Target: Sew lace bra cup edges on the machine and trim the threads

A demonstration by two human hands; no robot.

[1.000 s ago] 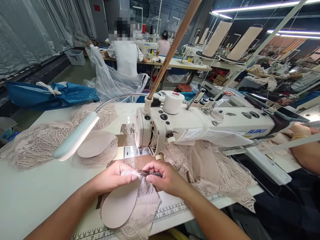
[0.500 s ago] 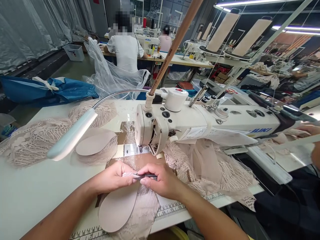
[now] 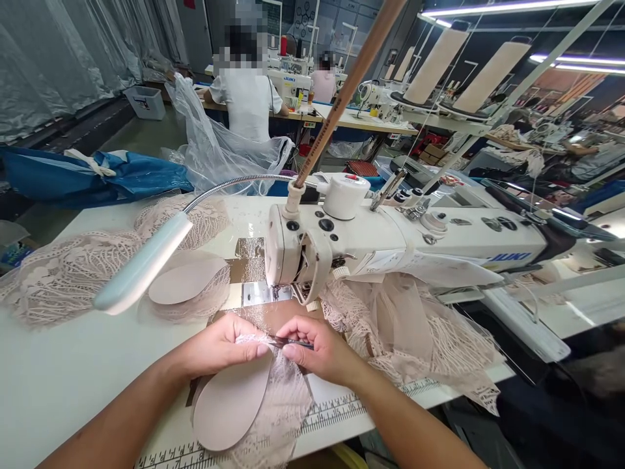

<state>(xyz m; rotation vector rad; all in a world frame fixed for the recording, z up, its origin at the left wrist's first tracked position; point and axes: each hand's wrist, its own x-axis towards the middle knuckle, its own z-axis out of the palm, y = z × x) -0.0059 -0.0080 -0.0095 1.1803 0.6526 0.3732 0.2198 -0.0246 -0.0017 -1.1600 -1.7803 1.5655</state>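
My left hand [image 3: 229, 345] is closed in a pinch on the gathered edge of a pale lace piece [image 3: 288, 397], just in front of the sewing machine [image 3: 336, 241]. Between the thumb and fingers of my right hand [image 3: 317, 348] is a slim dark pointed tool [image 3: 297, 342]; whether it is snips or tweezers I cannot tell. Its tip points left, at the lace edge beside my left thumb. A smooth beige oval cup pad [image 3: 232, 407] lies on the lace, below my hands. The machine's needle area is beyond my fingers, and they are apart from it.
More lace [image 3: 410, 326] is heaped under the machine arm. Lace pieces [image 3: 73, 273] and another cup pad [image 3: 188, 280] lie at left, near a lamp [image 3: 141, 264]. Ruler tape [image 3: 336, 413] runs along the table's front edge. A person [image 3: 247, 98] sits ahead at another machine.
My right hand and the dark tool have shifted slightly right, and its tip has drawn away from my left thumb. An arm at the far right has left the view.
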